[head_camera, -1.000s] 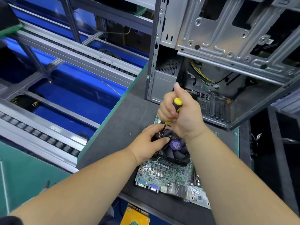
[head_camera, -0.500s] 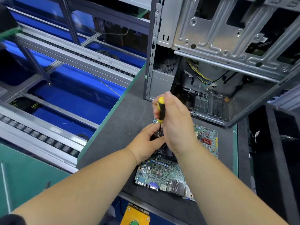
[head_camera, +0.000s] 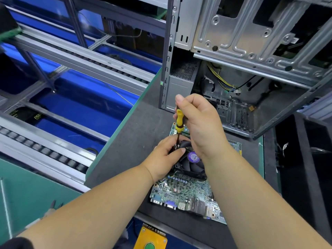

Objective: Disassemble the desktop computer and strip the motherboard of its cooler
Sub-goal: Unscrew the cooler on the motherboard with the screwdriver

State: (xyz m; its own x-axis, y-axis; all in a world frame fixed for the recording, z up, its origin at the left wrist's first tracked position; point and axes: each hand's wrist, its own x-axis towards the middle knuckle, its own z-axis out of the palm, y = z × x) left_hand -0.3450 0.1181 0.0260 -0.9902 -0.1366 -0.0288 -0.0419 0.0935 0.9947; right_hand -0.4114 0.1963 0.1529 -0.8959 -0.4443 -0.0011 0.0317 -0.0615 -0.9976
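- Black plastic cooler [head_camera: 190, 166], round-bladed with a purple hub label, is seated on the board [head_camera: 186, 193], which lies flat on the grey mat [head_camera: 129, 146] in front of the case [head_camera: 242, 69].
- Green laminate of the board is studded with small cylindrical capacitors; metal ports line its near edge.
- Screwdriver [head_camera: 179, 123], yellow-handled with a thin dark shaft, is gripped upright by the right hand [head_camera: 201, 123], fingers curled round the handle; its tip is set at the cooler's far-left corner.
- Left hand [head_camera: 165, 157] is curled on that corner, thumb and fingers steadying the cooler beside the tip.
- Step judged: a mounting screw is being loosened. The shaft is best kept vertical and pressed down, lest the tip slip onto the board.
- Case is of stamped, ribbed sheet steel, open-sided, with yellow and black wires inside.
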